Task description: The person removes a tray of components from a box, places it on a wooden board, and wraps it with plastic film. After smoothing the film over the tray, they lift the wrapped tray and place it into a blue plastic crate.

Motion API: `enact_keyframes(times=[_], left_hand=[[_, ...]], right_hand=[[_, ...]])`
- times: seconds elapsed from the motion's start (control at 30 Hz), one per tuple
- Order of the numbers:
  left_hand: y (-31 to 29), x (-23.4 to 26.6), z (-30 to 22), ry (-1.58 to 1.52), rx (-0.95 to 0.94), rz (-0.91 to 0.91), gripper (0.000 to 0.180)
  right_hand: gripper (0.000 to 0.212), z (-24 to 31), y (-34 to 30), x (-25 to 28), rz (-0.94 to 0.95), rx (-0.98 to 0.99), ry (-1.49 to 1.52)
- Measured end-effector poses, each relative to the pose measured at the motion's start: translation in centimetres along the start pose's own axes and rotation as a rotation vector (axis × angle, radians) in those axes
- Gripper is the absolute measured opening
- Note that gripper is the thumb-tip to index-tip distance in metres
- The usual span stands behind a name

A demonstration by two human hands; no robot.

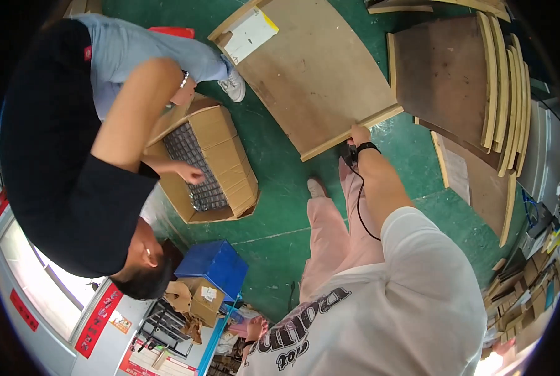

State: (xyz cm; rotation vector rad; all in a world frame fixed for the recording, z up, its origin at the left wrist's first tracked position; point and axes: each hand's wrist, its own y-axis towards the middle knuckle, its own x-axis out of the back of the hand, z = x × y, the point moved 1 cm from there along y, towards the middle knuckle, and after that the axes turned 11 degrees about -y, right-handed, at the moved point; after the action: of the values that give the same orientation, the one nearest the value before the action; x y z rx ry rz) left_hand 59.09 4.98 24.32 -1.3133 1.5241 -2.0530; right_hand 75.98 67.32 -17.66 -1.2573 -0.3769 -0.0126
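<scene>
My right hand (359, 134) reaches out to the near edge of a large wooden board (317, 69) lying on the green floor, and its fingers close over the board's raised edge strip. A black band sits on that wrist, and a black cable (359, 207) runs from it back along my forearm. My left hand (255, 327) hangs low beside my white shirt, small and blurred, so I cannot make out its grip. My pink trouser leg and shoe (317, 187) stand just left of the board's corner.
A person in a black top and light blue trousers bends over an open cardboard box (230, 163) of dark grey parts, one hand inside it. More wooden boards (474, 81) are stacked at the right. A blue box (214, 263) and small cartons lie below.
</scene>
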Motion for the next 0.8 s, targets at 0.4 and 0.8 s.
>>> enact_keyframes(times=[0.4,0.8], left_hand=[[16.7,2.1,-6.5,0.046,-0.185,0.366,0.017],[22.1,2.9,-24.7,0.223,-0.592,0.478,0.015]], right_hand=[[0.012,3.8,-11.3,1.8,0.238,0.21,0.714],[0.021,3.1,-40.4,11.9,0.04,0.601,0.817]])
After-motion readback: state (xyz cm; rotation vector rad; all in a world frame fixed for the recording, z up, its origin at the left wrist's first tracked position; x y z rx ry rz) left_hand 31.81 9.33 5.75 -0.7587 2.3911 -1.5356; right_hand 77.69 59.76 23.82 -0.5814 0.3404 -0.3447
